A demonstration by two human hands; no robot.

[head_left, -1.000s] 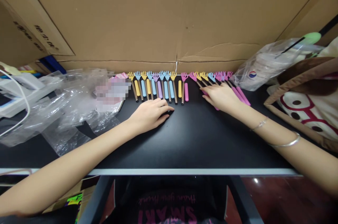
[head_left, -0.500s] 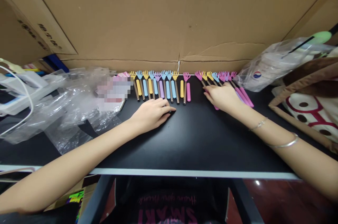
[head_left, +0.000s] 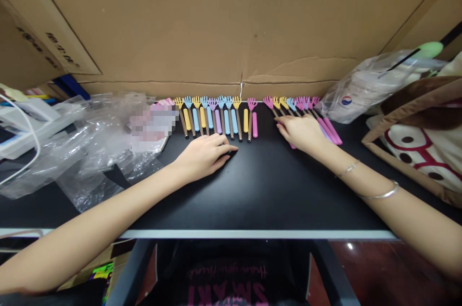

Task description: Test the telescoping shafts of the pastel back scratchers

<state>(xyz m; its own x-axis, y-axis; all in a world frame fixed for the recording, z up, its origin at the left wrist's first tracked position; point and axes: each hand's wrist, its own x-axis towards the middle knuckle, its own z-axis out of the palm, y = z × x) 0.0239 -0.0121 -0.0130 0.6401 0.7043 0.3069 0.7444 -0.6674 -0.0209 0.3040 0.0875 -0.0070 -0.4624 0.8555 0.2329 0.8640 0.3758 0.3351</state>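
Observation:
Small back scratchers with hand-shaped heads lie in two groups on the black table. In the left group, metal rods with blue, yellow, purple and pink heads lie beside coloured handles, such as a pink handle (head_left: 255, 124) and a yellow handle (head_left: 246, 120). My left hand (head_left: 206, 156) rests palm down just in front of this row, fingers loosely apart and holding nothing. My right hand (head_left: 301, 133) covers part of the right group, its fingers bent over the leftmost pink back scratcher (head_left: 269, 102). A pink handle end shows under that palm. Purple and pink handles (head_left: 332, 132) stick out to its right.
Crumpled clear plastic bags (head_left: 97, 142) and a white device (head_left: 21, 128) with a cable lie at left. A bagged cup (head_left: 364, 94) and a brown-trimmed cloth bag (head_left: 415, 152) are at right. A cardboard wall (head_left: 202, 22) stands behind.
The view has shifted slightly, so everything sits a little further left in the picture. Both hands keep their places against the back scratchers.

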